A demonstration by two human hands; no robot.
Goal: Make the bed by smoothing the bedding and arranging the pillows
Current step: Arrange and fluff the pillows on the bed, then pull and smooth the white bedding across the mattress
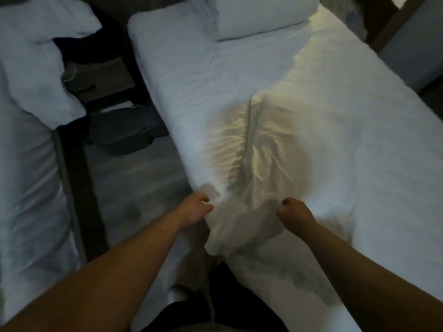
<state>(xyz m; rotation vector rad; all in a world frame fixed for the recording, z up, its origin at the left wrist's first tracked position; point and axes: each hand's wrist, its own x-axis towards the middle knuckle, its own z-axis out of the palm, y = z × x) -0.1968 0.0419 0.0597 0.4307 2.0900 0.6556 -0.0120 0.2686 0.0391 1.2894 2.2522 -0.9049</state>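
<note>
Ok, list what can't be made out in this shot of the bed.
All in the head view:
1. The plump white pillow: its far part is cut off by the top edge.
2. How much of the creased white bedding the left hand and right hand grip: curled fingers hide it.
3. The dark heap on the floor between the beds: too dim and blurred to identify.
4. The rumpled white neighbouring bed: cut by the left edge.
</note>
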